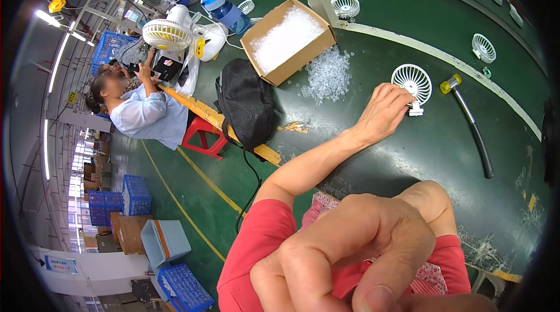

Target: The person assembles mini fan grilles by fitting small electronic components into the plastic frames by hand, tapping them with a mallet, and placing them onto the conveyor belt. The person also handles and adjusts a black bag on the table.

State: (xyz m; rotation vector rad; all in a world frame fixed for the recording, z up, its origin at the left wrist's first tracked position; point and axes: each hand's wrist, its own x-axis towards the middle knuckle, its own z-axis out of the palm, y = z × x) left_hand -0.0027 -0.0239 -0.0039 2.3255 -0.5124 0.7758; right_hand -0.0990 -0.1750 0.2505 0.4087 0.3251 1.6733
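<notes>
Green worktable [408,154] holds an open brown carton [289,40] of clear bits. Left hand [385,110] pinches a white fan grille [412,81]; right hand [344,253] curls loosely, empty, close to the lens.

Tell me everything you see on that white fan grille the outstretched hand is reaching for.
The white fan grille is a round, plastic-looking guard with thin ribs radiating from a small hub to an outer ring. It appears to lie flat on the dark green table, with a small white clip-like piece at its lower edge. The left hand has its fingertips at that lower edge; an actual grip cannot be told. A mallet with a yellow head lies just beside it, apart.
</notes>
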